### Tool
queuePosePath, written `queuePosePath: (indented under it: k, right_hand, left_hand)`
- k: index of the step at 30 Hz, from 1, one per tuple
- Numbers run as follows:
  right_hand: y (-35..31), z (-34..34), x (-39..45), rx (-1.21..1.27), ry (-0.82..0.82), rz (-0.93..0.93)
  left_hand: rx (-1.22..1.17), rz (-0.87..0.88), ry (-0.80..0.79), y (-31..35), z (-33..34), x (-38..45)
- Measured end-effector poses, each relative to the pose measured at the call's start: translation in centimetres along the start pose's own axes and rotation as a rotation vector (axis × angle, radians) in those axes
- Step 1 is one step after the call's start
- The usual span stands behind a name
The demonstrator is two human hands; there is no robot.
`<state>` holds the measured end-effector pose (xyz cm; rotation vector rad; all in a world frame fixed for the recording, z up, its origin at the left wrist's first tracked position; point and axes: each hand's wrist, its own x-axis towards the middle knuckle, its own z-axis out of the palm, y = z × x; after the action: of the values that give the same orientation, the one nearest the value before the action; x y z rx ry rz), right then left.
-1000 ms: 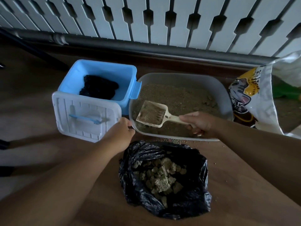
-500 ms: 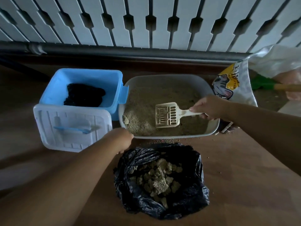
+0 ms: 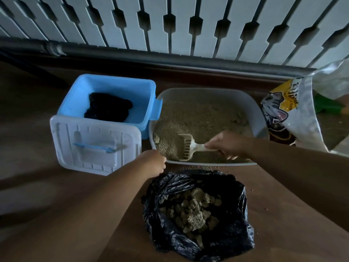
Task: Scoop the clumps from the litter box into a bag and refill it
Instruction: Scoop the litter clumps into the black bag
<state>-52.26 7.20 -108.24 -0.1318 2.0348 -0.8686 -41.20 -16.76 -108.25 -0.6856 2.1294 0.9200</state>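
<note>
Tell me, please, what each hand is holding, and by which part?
The right hand grips the scoop by its handle; the left hand holds the litter box by its near rim.

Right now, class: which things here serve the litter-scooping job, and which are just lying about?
In use:
scoop, gripped by right hand
litter box
black bag with clumps
litter sack
left hand at box rim

Lying about:
blue bin
white lid
green tool
</note>
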Motion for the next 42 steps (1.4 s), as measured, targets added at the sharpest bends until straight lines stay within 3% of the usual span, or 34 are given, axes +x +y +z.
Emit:
queuePosePath:
  k: [8,16,21,32,42]
  right_hand:
    - [1.3,0.1,-0.3,0.218,-0.065,0.069]
    - [1.0,-1.3,-1.2,0.03,0.042,-0.057]
    - [0.6,1.0,-1.4,0.194,0.052,-0.017]
    - [3.9,-2.2,-3.8,0.53,-0.088,0.061]
    - [4.4,-4.3,-6.2,0.531,-0.001,0.004]
  left_hand:
    - [0.03,0.003,0.014,0.3,0.1,-0.1]
    - [0.049,0.047,0.05,-0.3,0.5,0.3]
    - [0.084,0.044,0.044,0.0,0.3,0.1]
    - [0.127,0.063,0.081,-0.1,0.2,-0.8]
    - [0.027,-0.044,0.003,0.6,0.2,-2.5]
